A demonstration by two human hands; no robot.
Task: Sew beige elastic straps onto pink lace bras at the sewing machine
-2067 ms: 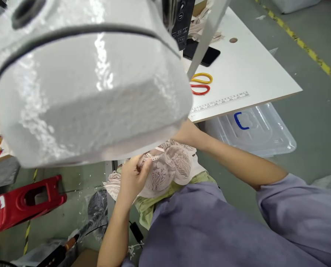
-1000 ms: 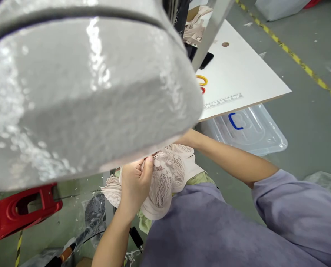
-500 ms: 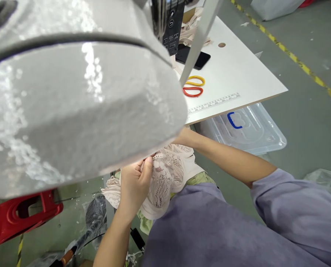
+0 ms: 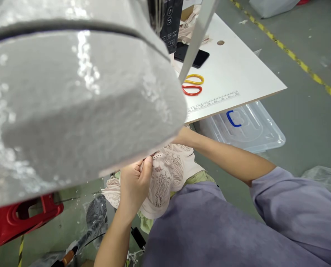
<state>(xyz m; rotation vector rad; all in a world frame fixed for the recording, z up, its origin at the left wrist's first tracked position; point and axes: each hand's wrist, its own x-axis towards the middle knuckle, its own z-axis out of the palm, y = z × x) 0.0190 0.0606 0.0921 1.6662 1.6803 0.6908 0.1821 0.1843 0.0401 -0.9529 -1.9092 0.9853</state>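
Observation:
A pale pink lace bra (image 4: pixel 162 181) lies over my lap, its lace cups facing up, with green cloth (image 4: pixel 195 178) beneath it. The fingers of my left hand (image 4: pixel 136 183) are closed, thumb pressed down, on the bra's scalloped lace edge. My right hand (image 4: pixel 183 135) reaches in beside the far end of the bra; its fingers are hidden behind the big pale sewing machine head (image 4: pixel 98 111), which fills the upper left. Where the lace runs under the machine I cannot see.
On the white table (image 4: pixel 237 66) lie scissors (image 4: pixel 192 90) with yellow and red handles, a black phone (image 4: pixel 200 58) and a printed ruler scale (image 4: pixel 214 102). A clear lidded box (image 4: pixel 245 126) stands below its edge. At lower left is a red plastic stool-like object (image 4: pixel 23 222).
My view has shifted slightly, so the machine head looks a little larger and higher. Both hands and the bra have hardly moved.

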